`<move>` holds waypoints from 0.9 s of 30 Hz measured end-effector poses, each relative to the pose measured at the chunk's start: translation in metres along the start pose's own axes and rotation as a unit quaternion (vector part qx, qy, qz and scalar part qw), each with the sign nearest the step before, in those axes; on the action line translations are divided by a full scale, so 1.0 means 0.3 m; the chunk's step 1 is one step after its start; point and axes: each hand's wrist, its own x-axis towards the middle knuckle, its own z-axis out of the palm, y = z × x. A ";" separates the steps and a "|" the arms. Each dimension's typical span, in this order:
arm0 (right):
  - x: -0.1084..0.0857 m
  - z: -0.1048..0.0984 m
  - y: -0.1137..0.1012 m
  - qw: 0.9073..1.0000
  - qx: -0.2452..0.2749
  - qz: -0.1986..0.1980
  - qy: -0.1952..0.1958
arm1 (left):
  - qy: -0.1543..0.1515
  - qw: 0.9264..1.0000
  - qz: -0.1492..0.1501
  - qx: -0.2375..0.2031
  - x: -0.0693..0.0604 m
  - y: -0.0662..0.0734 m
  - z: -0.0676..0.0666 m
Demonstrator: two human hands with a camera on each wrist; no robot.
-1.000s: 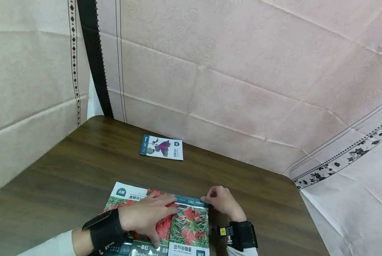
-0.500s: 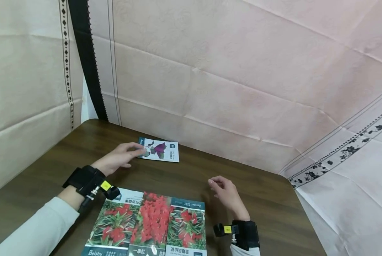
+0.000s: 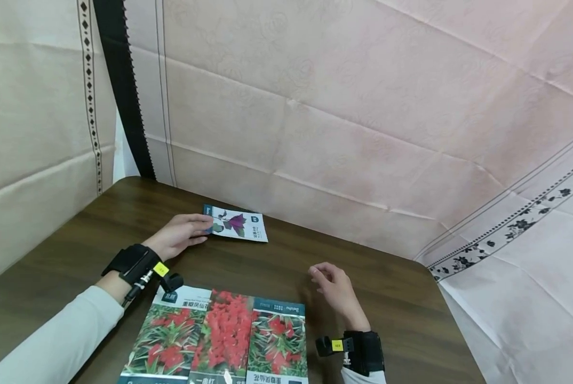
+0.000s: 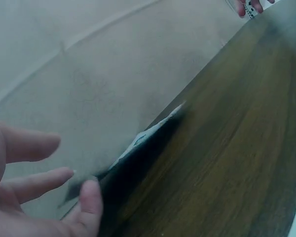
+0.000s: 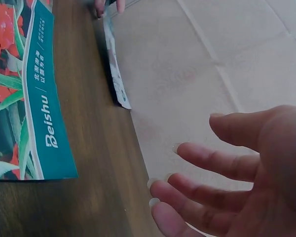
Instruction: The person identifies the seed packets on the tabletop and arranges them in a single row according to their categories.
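A small seed packet (image 3: 240,225) with a purple flower lies near the table's back edge in the head view. My left hand (image 3: 178,234) pinches its left end; in the left wrist view the packet (image 4: 143,148) is tilted up, its dark underside showing. My right hand (image 3: 336,288) hangs over the table with fingers loosely curled, holding nothing. Closer to me, three larger red-flower packets lie side by side: a left packet (image 3: 168,336), a middle packet (image 3: 226,330) and a right packet (image 3: 277,341). Their near ends are cut off by the frame.
The brown wooden table (image 3: 387,277) has rounded far corners. Pale patterned cloth (image 3: 315,106) hangs behind it and along both sides. A black strip (image 3: 123,85) runs down at the back left corner.
The left hand has left the red-flower packets, reached to the back and taken hold of the purple-flower packet. The right hand has come off the right packet's corner and now hovers beside it.
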 end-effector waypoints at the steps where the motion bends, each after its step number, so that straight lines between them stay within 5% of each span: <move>1: -0.001 0.001 -0.002 1.000 0.000 -0.002 0.002 | -0.002 1.000 0.005 0.011 0.000 0.000 0.003; 8: -0.004 0.018 -0.042 0.999 0.027 -0.032 -0.023 | -0.030 0.996 0.060 0.056 -0.052 0.066 0.084; 12: -0.004 0.018 -0.071 0.996 0.071 -0.035 -0.030 | -0.081 0.989 0.107 0.060 -0.141 0.124 0.204; 15: 0.000 0.006 -0.083 0.994 0.100 -0.039 0.027 | -0.129 0.976 0.142 0.104 -0.215 0.153 0.314; 17: 0.002 -0.011 -0.086 0.991 0.102 -0.046 0.079 | -0.140 0.962 0.180 0.147 -0.259 0.163 0.378; 20: 0.005 -0.039 -0.081 0.987 0.092 -0.060 0.119 | -0.108 0.935 0.255 0.221 -0.311 0.165 0.439; 25: 0.003 -0.077 -0.061 0.990 0.089 -0.096 0.044 | -0.060 0.886 0.358 0.288 -0.354 0.145 0.469; 27: 0.001 -0.089 -0.055 0.990 0.084 -0.116 0.003 | -0.056 0.855 0.412 0.310 -0.359 0.132 0.482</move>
